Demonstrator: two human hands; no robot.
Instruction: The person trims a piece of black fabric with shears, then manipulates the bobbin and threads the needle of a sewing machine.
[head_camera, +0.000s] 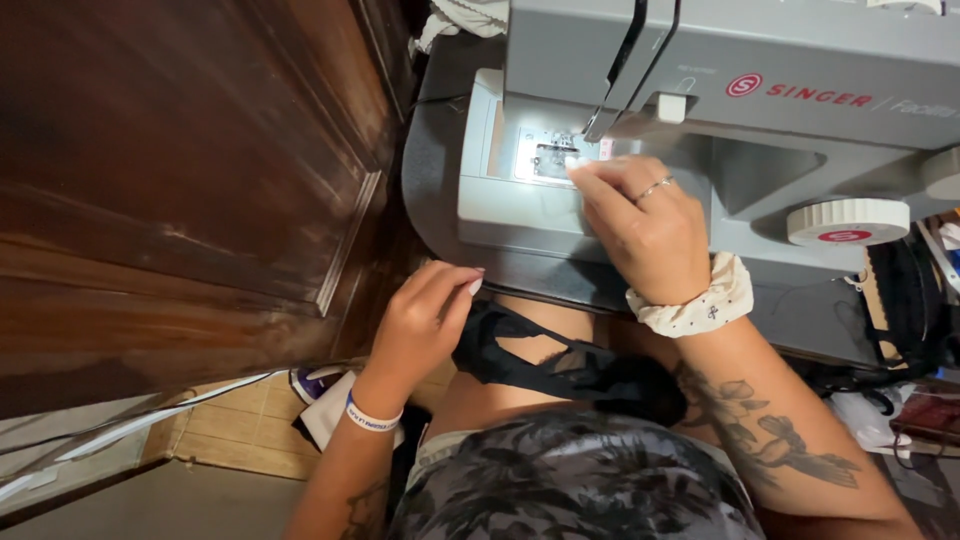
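A grey sewing machine stands on a dark table, its lit needle plate at the left end. My right hand rests on the machine bed with its fingertips at the needle plate; it wears a ring and a white scrunchie on the wrist. Whether it pinches anything is hidden. My left hand hangs below the table edge, fingers loosely curled, next to a piece of black fabric that lies across my lap. That hand wears a blue and white wristband.
A dark wooden door fills the left side, close to the table edge. A white handwheel sits at the machine's right. Cables and dark clutter lie at the far right. Tiled floor shows below.
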